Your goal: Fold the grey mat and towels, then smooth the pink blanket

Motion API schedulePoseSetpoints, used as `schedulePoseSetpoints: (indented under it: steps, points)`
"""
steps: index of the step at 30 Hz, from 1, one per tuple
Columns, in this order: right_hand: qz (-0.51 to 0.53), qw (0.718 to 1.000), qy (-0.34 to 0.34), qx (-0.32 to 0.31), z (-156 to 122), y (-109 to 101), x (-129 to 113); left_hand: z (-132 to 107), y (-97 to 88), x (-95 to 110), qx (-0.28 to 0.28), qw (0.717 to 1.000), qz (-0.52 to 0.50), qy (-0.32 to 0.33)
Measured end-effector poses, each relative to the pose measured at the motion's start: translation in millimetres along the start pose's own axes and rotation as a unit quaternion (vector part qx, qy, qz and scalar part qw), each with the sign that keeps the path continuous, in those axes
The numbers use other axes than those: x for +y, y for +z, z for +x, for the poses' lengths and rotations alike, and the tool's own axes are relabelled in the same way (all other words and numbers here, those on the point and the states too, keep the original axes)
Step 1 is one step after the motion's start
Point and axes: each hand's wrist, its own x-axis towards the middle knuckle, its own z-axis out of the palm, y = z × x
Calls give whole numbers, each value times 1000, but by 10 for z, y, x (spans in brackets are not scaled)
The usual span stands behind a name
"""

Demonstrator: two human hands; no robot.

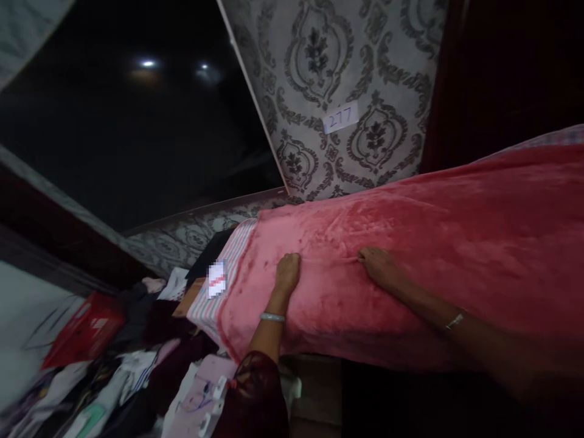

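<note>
A plush pink-red blanket [438,237] is spread over a bed-like surface against the wall. My left hand [288,272] is closed on the blanket near its left end, with a bracelet on the wrist. Farther right, my right hand [376,266] pinches the same blanket, its fingers pressed together. A faint taut crease runs through the fabric between both hands. Under the blanket's left edge shows a striped sheet [207,310], with a small blurred card [216,278] on it.
Piled clothes [132,377] lie at the lower left, beside a red bag or box [89,328] and a pink box [203,389]. A large dark glossy panel [150,140] and patterned wallpaper [319,67] are behind. A paper marked 277 [341,117] is on the wall.
</note>
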Motion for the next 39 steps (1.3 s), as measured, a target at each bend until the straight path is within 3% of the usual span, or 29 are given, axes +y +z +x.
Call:
schedulePoseSetpoints:
  steps: [5, 11, 17, 22, 26, 34, 39]
  points:
    - [13, 1000, -6, -22, 3, 56, 76, -110, -29, -143, 11, 1000, -17, -13]
    - [5, 998, 4, -59, 13, -42, 33, -416, -258, -740, 39, 997, -27, -67]
    - [9, 998, 4, -58, -2, -98, -13, -557, -369, -1145, -2, 998, -43, -43]
    - [14, 998, -3, -57, -6, -66, 11, -516, -308, -1166, -20, 998, -39, -42]
    - [16, 999, 3, -50, -9, -49, 26, -506, -282, -1132, -2, 997, -30, -77]
    - [26, 999, -3, -46, -6, -85, 16, -487, -357, -1079, 46, 987, -15, -150]
    - [25, 999, 2, -30, -14, -30, 30, -436, -453, -1070, 31, 990, 18, -135]
